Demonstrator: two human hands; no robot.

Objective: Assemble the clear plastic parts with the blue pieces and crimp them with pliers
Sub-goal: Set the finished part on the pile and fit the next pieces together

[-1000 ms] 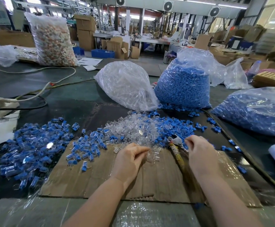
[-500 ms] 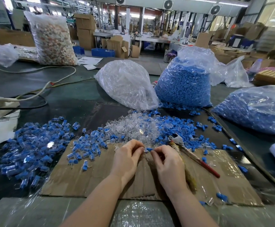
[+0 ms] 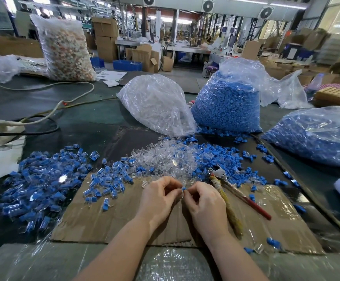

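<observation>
Head cam, going left to right: the pile of finished blue-and-clear units sits far left, then the left hand, fingers curled and apparently pinching a clear plastic part that's hard to make out, meets the right hand, which pinches a small blue piece at its fingertips. Both hands are over the cardboard sheet. Risk is the piece going in crooked or popping loose into the scatter, since it's tiny and barely held, and the pliers lie untouched just right, so a bad seat would probably get crimped in.
</observation>
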